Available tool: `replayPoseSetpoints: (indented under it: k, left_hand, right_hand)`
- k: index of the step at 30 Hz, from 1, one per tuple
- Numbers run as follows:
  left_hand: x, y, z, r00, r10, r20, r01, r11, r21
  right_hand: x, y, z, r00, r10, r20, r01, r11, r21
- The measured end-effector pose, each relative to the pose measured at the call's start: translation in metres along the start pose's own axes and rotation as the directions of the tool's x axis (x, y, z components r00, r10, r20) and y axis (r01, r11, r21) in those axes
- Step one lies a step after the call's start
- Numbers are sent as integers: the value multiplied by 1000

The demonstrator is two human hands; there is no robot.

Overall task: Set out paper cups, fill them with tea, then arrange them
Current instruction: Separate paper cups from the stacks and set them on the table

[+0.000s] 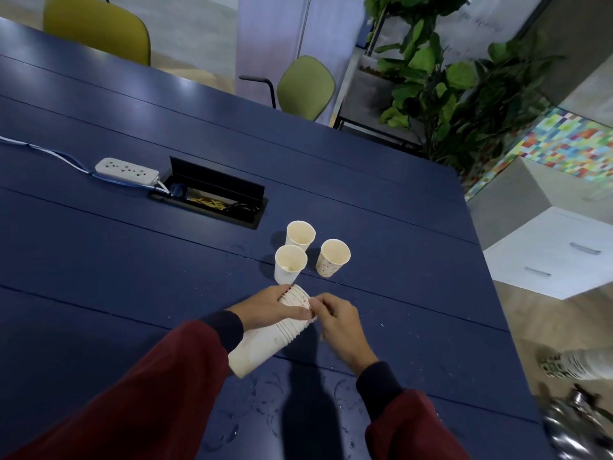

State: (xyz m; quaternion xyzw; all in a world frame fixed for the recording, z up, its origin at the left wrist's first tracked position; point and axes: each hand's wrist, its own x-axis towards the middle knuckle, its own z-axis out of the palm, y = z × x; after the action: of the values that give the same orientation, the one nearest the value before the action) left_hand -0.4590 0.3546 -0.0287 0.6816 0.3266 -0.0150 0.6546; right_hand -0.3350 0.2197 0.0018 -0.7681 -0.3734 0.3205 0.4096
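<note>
Dark blue surface [99, 260] with three upright paper cups [290, 263] clustered near its middle. Nearer the viewer, the left hand [268, 308] clamps its grip round a stack of cups [265, 340]; the right hand [341, 323] pinches the top rim. Power strip [127, 171] at left; green chairs [305, 84] and plant [447, 88] beyond.

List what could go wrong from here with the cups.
The right hand pinches the rim end of the nested white paper cup stack gripped by the left hand; two cups may come off together.
The nearest upright white paper cup sits just beyond the hands; a tug could topple it.
The open black cable box and white power strip lie near the cups; spilled tea might reach them.
</note>
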Motion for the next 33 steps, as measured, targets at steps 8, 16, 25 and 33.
replayPoseSetpoints:
  k: [8,16,25,33]
  left_hand:
    - [-6,-2,15,996,-80,-44,85,986,144]
    - [11,5,37,985,-126,-118,130,991,26]
    - [30,18,55,976,-136,-168,122,988,-90]
    - [40,20,65,978,-133,-160,123,990,-73]
  right_hand:
    - [7,12,-61,926,36,-376,-32,999,15]
    - [38,34,-88,976,-15,-218,-68,927,-370]
    - [60,49,-105,996,14,-87,-50,900,-433]
    - [36,50,-81,974,-219,-57,188,926,-328]
